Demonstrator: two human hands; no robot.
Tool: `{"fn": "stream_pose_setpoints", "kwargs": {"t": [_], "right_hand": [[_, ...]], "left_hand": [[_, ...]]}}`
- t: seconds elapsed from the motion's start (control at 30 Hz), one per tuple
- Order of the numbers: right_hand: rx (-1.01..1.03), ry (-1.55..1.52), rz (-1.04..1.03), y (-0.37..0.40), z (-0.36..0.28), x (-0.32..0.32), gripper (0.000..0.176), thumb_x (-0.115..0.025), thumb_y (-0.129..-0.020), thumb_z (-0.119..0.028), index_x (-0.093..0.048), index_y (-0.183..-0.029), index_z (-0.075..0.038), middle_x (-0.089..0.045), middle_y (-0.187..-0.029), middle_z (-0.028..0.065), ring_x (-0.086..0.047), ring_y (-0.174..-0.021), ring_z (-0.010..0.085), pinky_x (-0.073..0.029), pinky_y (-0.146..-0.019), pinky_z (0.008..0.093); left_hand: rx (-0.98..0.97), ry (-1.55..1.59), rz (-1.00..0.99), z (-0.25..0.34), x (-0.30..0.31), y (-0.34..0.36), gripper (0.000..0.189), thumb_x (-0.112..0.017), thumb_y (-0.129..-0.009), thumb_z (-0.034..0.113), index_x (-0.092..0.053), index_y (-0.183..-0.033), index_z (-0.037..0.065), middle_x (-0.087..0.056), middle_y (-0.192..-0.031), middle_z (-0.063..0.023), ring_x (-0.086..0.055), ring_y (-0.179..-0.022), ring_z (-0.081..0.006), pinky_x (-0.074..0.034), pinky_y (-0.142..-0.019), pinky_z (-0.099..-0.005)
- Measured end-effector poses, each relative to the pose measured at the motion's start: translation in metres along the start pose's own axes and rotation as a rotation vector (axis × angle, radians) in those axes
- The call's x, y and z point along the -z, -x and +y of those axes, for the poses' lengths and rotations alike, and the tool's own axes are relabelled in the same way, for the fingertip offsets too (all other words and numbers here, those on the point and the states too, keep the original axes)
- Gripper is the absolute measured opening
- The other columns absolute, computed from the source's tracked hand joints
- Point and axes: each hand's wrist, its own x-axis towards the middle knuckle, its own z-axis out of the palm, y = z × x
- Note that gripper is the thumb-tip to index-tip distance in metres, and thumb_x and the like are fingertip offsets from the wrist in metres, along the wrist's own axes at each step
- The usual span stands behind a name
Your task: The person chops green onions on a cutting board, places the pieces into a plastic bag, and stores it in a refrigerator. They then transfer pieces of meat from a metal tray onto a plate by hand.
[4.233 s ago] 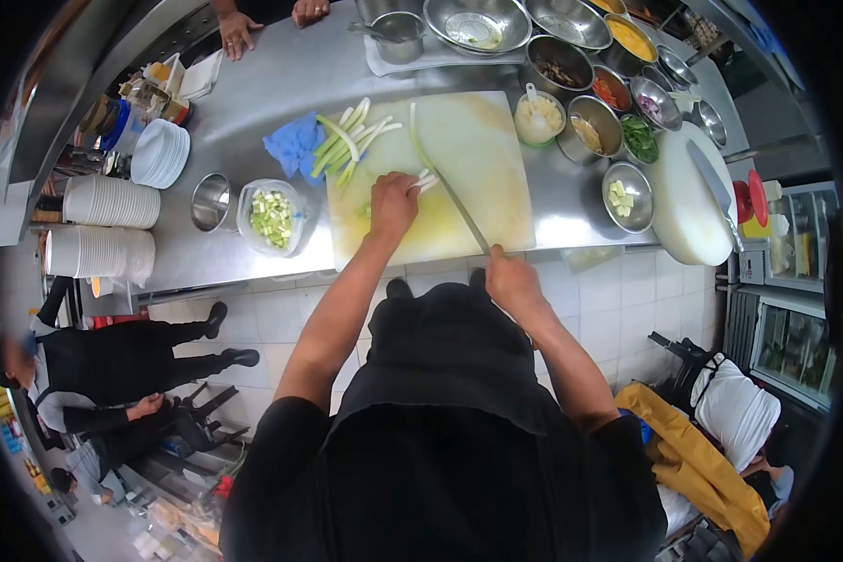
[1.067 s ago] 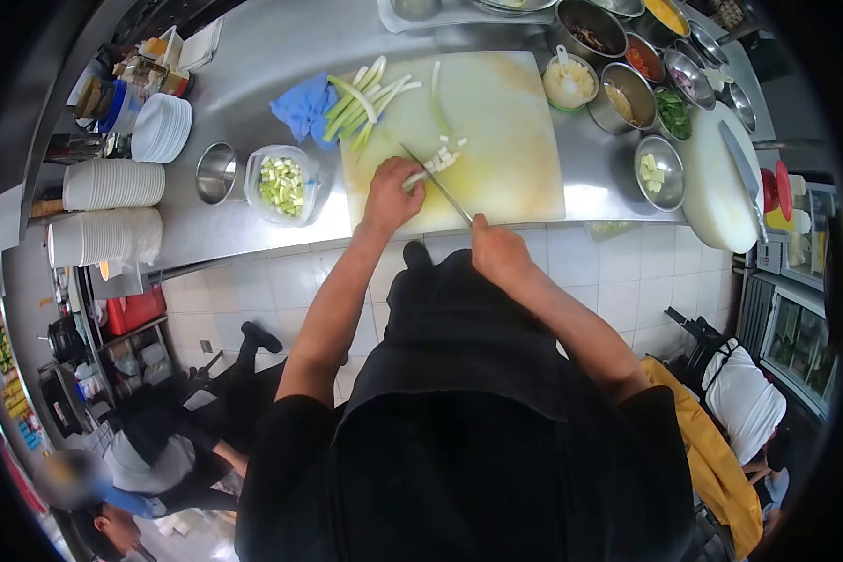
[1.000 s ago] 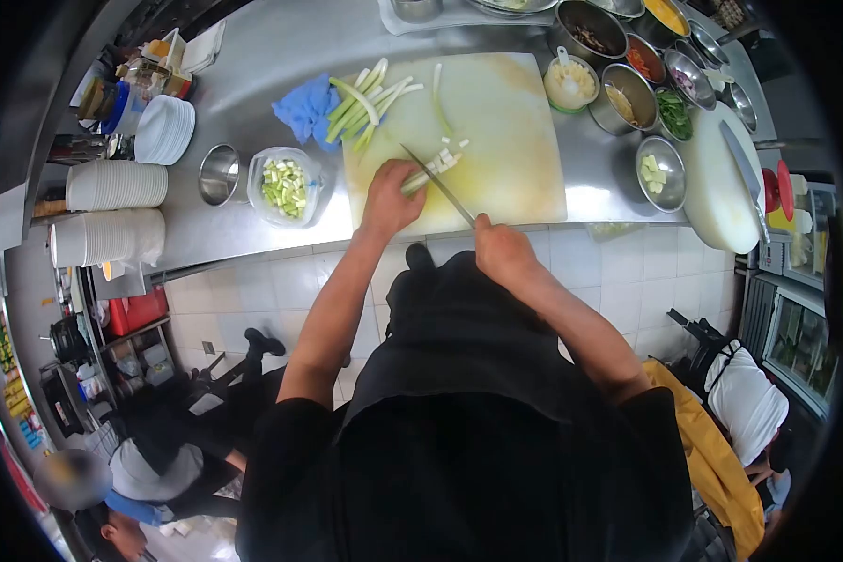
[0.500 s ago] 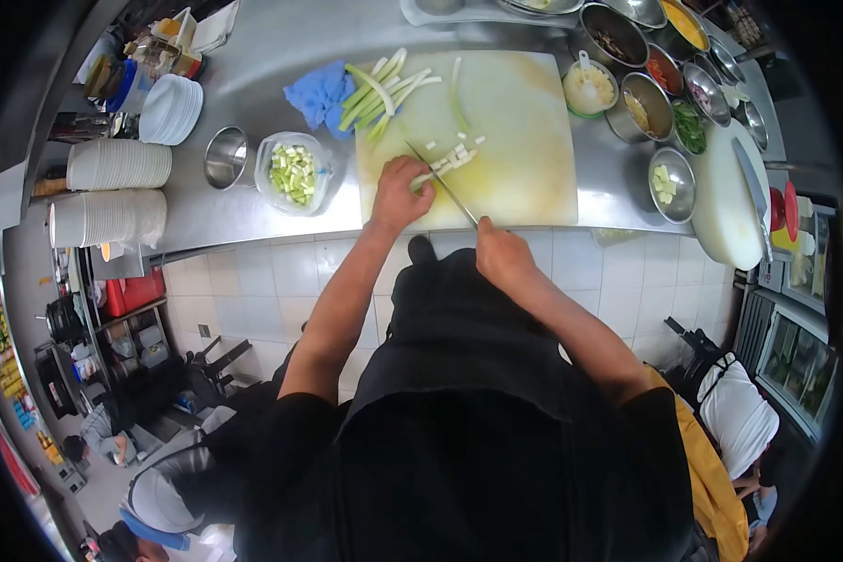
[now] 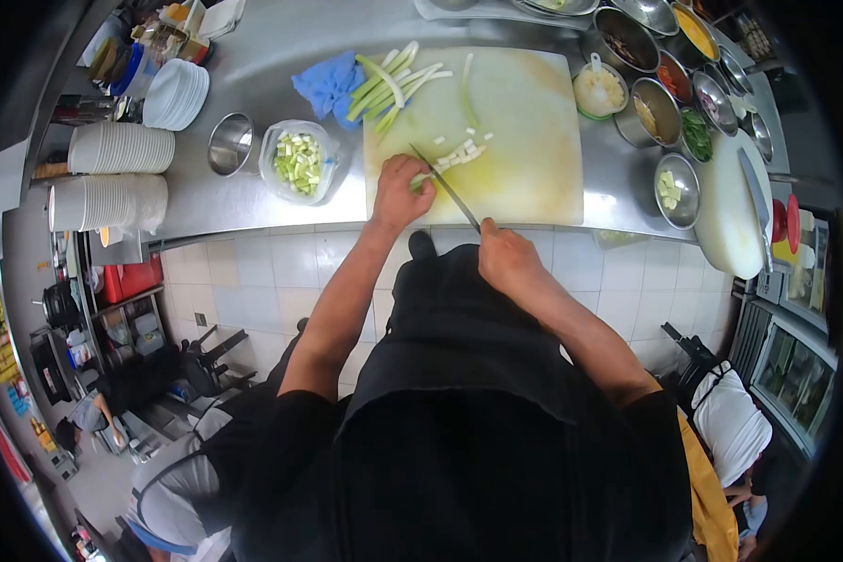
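Note:
My right hand (image 5: 509,258) is closed round the handle of a knife (image 5: 453,195), whose blade slants up and left across the cutting board (image 5: 534,122). Just left of the blade, my left hand (image 5: 402,193) is closed on a green onion stalk (image 5: 420,181), its fingers curled close to the steel. Cut white pieces (image 5: 461,154) lie to the right of the blade. Whole green onion stalks (image 5: 393,89) are heaped at the board's upper left, beside a crumpled blue cloth (image 5: 331,87). One single stalk (image 5: 467,92) lies apart, near the board's top.
Left of the board stand a bag-lined container of chopped green onion (image 5: 298,166), a metal cup (image 5: 231,145) and stacked white bowls (image 5: 122,148). Several ingredient bowls crowd the right, including a small metal bowl (image 5: 676,190). Another knife (image 5: 752,187) rests on a white board (image 5: 727,220).
The view has shifted slightly, so the counter items appear a little to the right. Both hands and the knife keep nearly the same position at the stalk.

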Motion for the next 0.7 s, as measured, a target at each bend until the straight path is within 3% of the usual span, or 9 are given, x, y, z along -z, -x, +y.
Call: {"fn": "stream_pose_setpoints", "kwargs": {"t": [0.17, 0.3, 0.37, 0.43, 0.53, 0.7], "right_hand": [[0.012, -0.056, 0.069, -0.004, 0.01, -0.02, 0.019, -0.048, -0.085, -0.004, -0.052, -0.1, 0.007, -0.065, -0.07, 0.0259, -0.066, -0.068, 0.0429, -0.053, -0.062, 0.0514], [0.01, -0.007, 0.048, 0.002, -0.002, 0.012, 0.019, -0.048, -0.085, -0.004, -0.052, -0.1, 0.007, -0.064, -0.07, 0.0266, -0.066, -0.069, 0.0428, -0.053, -0.063, 0.0524], [0.015, -0.03, 0.039, 0.01, -0.008, 0.017, 0.019, -0.048, -0.085, -0.005, -0.052, -0.1, 0.007, -0.065, -0.072, 0.0272, -0.066, -0.071, 0.0428, -0.053, -0.064, 0.0526], [0.029, -0.034, 0.054, 0.015, -0.012, 0.016, 0.016, -0.048, -0.092, -0.011, -0.051, -0.094, 0.004, -0.063, -0.066, 0.026, -0.064, -0.067, 0.0453, -0.051, -0.062, 0.0552], [0.005, -0.033, -0.041, 0.009, -0.013, 0.013, 0.021, -0.048, -0.085, -0.004, -0.053, -0.101, 0.008, -0.065, -0.075, 0.0275, -0.066, -0.074, 0.0437, -0.052, -0.068, 0.0529], [0.021, -0.019, 0.039, -0.016, 0.006, -0.024, 0.017, -0.049, -0.086, -0.005, -0.053, -0.099, 0.005, -0.065, -0.072, 0.0263, -0.066, -0.072, 0.0442, -0.052, -0.066, 0.0541]], "left_hand": [[0.015, 0.013, -0.013, 0.003, 0.004, 0.004, 0.021, -0.065, -0.066, 0.001, -0.061, -0.086, 0.004, -0.061, -0.085, -0.0118, -0.06, -0.086, -0.0321, -0.049, -0.078, -0.0391], [0.124, 0.096, 0.029, 0.015, 0.014, 0.004, 0.023, -0.066, -0.066, 0.004, -0.061, -0.089, 0.005, -0.059, -0.086, -0.0138, -0.057, -0.087, -0.0353, -0.048, -0.08, -0.0428], [0.088, 0.061, 0.025, 0.01, 0.015, 0.006, 0.022, -0.066, -0.066, 0.004, -0.061, -0.087, 0.005, -0.059, -0.086, -0.0134, -0.057, -0.087, -0.0351, -0.048, -0.079, -0.0428], [0.05, 0.03, 0.022, 0.004, 0.012, 0.007, 0.02, -0.066, -0.066, 0.004, -0.061, -0.086, 0.005, -0.059, -0.086, -0.0129, -0.057, -0.087, -0.0348, -0.048, -0.079, -0.0427], [0.027, -0.007, 0.026, -0.001, 0.008, 0.009, 0.017, -0.065, -0.066, 0.004, -0.062, -0.082, 0.006, -0.059, -0.085, -0.0122, -0.058, -0.086, -0.0342, -0.048, -0.078, -0.0424], [0.028, 0.001, 0.025, -0.003, 0.009, 0.009, 0.015, -0.065, -0.066, 0.003, -0.062, -0.08, 0.006, -0.06, -0.083, -0.012, -0.058, -0.085, -0.034, -0.048, -0.077, -0.0416]]}}
